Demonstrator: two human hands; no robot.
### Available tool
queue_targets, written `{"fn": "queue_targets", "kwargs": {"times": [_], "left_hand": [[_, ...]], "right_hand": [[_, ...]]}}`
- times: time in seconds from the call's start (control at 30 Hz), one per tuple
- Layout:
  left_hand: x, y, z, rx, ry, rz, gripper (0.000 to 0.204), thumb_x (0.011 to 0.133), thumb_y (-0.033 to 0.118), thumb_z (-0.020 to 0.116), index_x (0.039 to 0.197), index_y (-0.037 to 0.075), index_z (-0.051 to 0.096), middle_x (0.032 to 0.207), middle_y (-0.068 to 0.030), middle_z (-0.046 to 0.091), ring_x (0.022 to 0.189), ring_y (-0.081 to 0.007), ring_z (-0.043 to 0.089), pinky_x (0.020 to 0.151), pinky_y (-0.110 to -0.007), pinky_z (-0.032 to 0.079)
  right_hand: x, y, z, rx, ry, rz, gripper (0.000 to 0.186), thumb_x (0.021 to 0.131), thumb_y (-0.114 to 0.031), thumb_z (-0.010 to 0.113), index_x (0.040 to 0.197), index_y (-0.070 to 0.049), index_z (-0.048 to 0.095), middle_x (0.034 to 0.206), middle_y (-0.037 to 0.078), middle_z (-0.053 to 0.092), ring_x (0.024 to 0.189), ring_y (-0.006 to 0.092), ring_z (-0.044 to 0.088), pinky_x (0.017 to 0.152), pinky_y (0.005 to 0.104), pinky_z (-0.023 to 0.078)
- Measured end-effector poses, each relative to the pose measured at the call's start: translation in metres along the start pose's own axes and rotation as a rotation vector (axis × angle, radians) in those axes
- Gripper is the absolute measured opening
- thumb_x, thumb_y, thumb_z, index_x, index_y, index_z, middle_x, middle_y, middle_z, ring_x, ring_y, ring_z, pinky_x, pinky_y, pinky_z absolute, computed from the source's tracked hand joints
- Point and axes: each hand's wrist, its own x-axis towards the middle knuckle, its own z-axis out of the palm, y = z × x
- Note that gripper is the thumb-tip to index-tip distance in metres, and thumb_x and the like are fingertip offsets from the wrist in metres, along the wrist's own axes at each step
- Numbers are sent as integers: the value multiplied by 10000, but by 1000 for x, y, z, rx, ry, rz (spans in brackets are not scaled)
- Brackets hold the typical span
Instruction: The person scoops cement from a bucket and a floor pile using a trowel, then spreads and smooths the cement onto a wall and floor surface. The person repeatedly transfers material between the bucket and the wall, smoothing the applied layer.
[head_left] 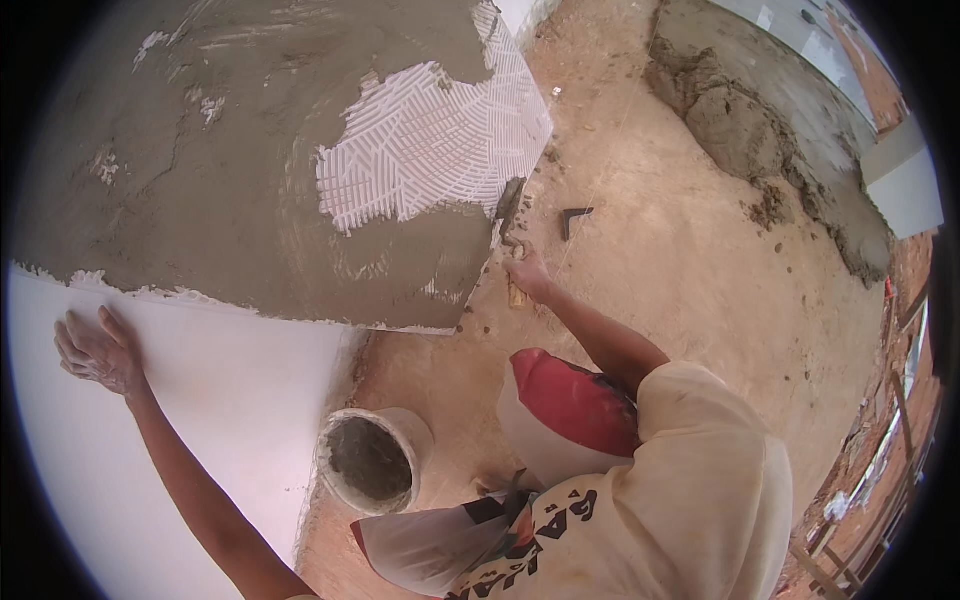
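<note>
My right hand (528,272) is closed round the wooden handle (517,295) of a trowel, near the edge of a large panel. The trowel's mortar-smeared blade (510,200) lies along that edge. Wet grey mortar (250,160) covers most of the panel, while a patch of white ridged surface (430,145) stays bare towards its right side. At the far left my left hand (98,350) rests against a smooth white surface (230,390), just below the mortar's lower border. Its fingers are spread and slightly bent, holding nothing, with pale residue on them.
A white bucket (418,450) with grey mortar inside stands by my legs. Beyond my right arm, a black L-shaped piece (572,222) lies on the dusty brown floor (690,280). Heaped mortar (740,115) spreads at the upper right, beside a pale block (905,180).
</note>
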Motion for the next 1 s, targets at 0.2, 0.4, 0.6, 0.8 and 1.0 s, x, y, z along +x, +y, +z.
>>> {"fn": "queue_targets", "kwargs": {"times": [0.2, 0.4, 0.6, 0.8, 1.0], "left_hand": [[6, -15, 7, -109, 51, 88, 465, 942, 366, 640, 1306, 94, 537, 1343, -99, 468, 1185, -307, 502, 920, -476, 447], [8, -7, 10, -106, 77, 90, 478, 933, 354, 655, 1313, 90, 534, 1342, -92, 459, 1195, -308, 501, 932, -500, 447], [20, 5, 2, -151, 83, 67, 504, 931, 359, 657, 1337, 98, 511, 1356, -100, 447, 1218, -326, 485, 959, -520, 435], [18, 0, -6, -149, 62, 73, 516, 932, 363, 650, 1345, 89, 506, 1369, -114, 438, 1241, -335, 465, 978, -510, 430], [25, 18, 7, -147, 97, 51, 501, 929, 354, 661, 1325, 80, 521, 1352, -116, 451, 1218, -324, 479, 945, -482, 456]], "right_hand": [[-2, -26, 51, -340, 75, -33, 680, 790, -195, 606, 1356, 82, 351, 909, 239, 660, 784, 328, 682, 701, 428, 555], [-54, -102, 61, -426, -31, -66, 728, 783, -242, 620, 1357, 102, 334, 1047, 329, 644, 997, 443, 649, 877, 485, 518], [-66, -72, 54, -264, 140, -361, 518, 764, -196, 660, 1178, 67, 493, 953, 269, 659, 878, 400, 664, 777, 467, 534], [-10, -27, 9, 190, 19, 72, 342, 745, -184, 676, 989, 33, 572, 813, 166, 647, 677, 241, 646, 600, 373, 536], [73, 48, -13, -13, -54, -88, 327, 783, -180, 632, 1016, 44, 579, 677, 124, 626, 588, 217, 613, 553, 364, 516]]}}
